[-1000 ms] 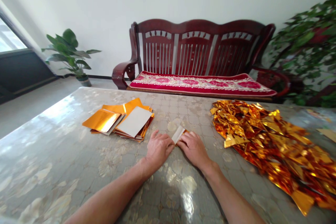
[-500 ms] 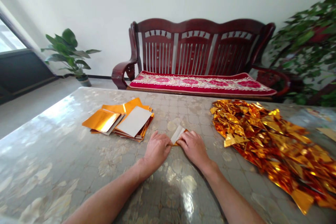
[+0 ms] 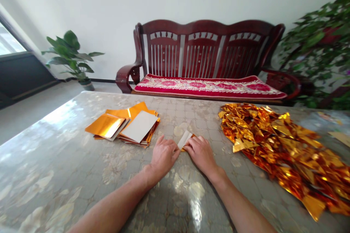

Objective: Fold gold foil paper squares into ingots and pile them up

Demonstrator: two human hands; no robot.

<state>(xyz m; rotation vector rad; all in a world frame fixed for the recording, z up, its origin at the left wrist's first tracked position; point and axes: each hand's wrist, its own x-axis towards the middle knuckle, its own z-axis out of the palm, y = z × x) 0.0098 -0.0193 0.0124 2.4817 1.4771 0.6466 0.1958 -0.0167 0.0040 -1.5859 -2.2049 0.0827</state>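
Observation:
A small sheet of gold foil paper [image 3: 184,139], partly folded with its pale grey back facing up, lies on the table between my hands. My left hand [image 3: 164,153] presses its curled fingers at the sheet's near left corner. On the other side, my right hand [image 3: 201,153] pinches the right edge, where a strip of gold shows. The fingers hide both ends of the sheet. To the left rests a loose stack of flat foil sheets [image 3: 140,126], some gold side up and the top one grey side up. A large heap of folded gold foil pieces [image 3: 270,138] spreads to the right.
A clear patterned cover lies over the table [image 3: 117,193]. Clear plastic wrapping [image 3: 325,121] sits at the far right behind the heap. Beyond the table stand a dark red wooden bench [image 3: 203,52] and a potted plant [image 3: 72,56], with leafy greenery [image 3: 322,43] at right.
My left fingers have shifted very slightly at the sheet's corner. My right hand keeps its grip, and the stack and heap are unchanged.

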